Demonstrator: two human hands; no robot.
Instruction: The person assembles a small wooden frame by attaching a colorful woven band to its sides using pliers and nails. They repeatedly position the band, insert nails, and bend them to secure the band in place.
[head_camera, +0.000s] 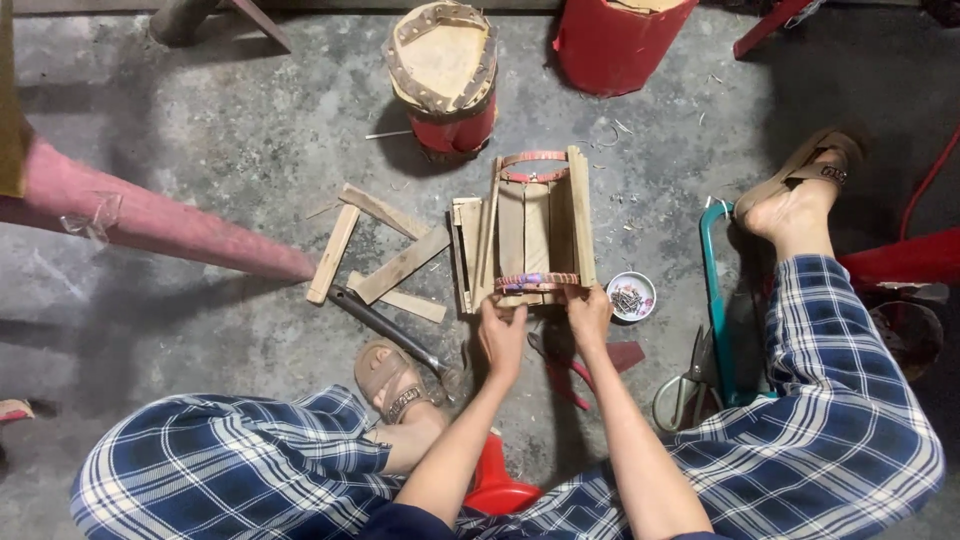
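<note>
**Wooden slat frame, held at its near end on a concrete floor**

Surface: grey concrete floor (250, 140), stained, littered with small chips and offcuts.

Item in hand: one slatted wooden frame (530, 235) lying flat on the floor between the person's knees, with a reddish band at its far end and another at its near end. Left hand (501, 335) grips the near left corner, fingers curled onto the wood. Right hand (588, 312) presses the near band (537, 283), fingers closed over it.

Partly seen: a red bucket (615, 40) cut off by the top edge; a dark bar (385, 322) running under the left sandal; red pliers (565, 370) half hidden by the forearms (exact form unclear).

Count: four loose wooden strips (385, 255); one red drum capped with a wooden form (442, 70); one small dish of nails (631, 296); one pair of scissors (685, 385); one teal bar (715, 300).
</note>
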